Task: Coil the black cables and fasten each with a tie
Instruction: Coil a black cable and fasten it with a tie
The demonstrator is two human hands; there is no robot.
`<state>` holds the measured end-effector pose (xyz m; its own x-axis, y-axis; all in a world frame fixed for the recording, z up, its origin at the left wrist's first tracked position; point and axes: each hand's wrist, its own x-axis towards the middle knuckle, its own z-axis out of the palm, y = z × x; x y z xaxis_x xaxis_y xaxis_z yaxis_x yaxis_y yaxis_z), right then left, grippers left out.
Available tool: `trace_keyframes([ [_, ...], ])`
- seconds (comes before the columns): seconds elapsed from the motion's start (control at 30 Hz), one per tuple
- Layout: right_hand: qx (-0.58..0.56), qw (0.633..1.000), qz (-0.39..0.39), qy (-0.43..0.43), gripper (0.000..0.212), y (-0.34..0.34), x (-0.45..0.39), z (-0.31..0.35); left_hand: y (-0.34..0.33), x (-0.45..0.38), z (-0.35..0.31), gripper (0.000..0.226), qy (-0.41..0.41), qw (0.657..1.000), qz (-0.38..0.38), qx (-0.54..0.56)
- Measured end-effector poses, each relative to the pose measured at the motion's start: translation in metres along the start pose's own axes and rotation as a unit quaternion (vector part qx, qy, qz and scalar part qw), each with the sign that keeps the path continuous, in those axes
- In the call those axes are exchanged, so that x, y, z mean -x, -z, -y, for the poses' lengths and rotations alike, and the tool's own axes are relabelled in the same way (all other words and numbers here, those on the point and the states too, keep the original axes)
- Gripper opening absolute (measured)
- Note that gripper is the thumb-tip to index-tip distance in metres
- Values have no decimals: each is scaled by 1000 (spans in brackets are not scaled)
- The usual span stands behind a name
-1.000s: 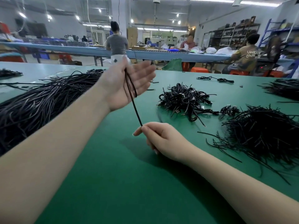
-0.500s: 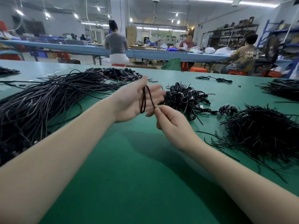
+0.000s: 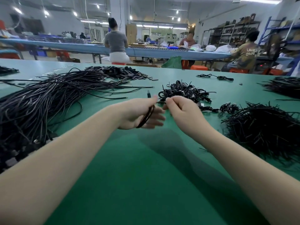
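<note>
A broad green desk [image 3: 146, 184] carried everything. On its left side lay a big heap of long loose black cables [image 3: 40, 108], their ends trailing toward the middle. Behind that heap, near the far edge, sat a low pile of small flat black pieces [image 3: 120, 73]. Near the middle lay a mound of coiled cables [image 3: 183, 92]. On the right spread a thick, bristly heap of short black ties [image 3: 263, 127], with a small coiled bundle [image 3: 228, 108] just beside it. One lone cable [image 3: 215, 77] lay by the far edge, and another dark heap [image 3: 285, 86] lay at the far right.
</note>
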<state>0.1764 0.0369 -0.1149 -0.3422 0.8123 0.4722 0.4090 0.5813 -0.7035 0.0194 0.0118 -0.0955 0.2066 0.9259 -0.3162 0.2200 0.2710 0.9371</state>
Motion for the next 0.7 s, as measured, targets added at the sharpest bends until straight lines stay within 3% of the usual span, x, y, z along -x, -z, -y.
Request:
trace_keyframes([
  [0.13, -150, 983, 102, -32, 28, -21, 14, 7, 0, -5, -5, 47, -155, 950, -34, 268],
  [0.23, -236, 953, 162, -104, 26, -23, 20, 2, -4, -2, -7, 42, -182, 911, -28, 369],
  [0.33, -399, 868, 189, -226, 24, -17, 15, 0, -3, -2, -6, 49, -173, 902, 2, 395],
  [0.4, -480, 807, 201, -279, 21, -14, 13, -1, -2, -2, -3, 49, -167, 908, 28, 383],
  [0.43, -493, 798, 197, -284, 19, -14, 13, -2, -3, -2, -1, 49, -165, 915, 34, 368],
  [0.6, -494, 818, 117, -270, 13, -17, 14, -7, 0, 1, 0, 38, -140, 954, 17, 265],
  [0.7, -484, 831, 76, -263, 11, -20, 12, -8, 8, 4, -3, 38, -120, 987, -44, 93],
])
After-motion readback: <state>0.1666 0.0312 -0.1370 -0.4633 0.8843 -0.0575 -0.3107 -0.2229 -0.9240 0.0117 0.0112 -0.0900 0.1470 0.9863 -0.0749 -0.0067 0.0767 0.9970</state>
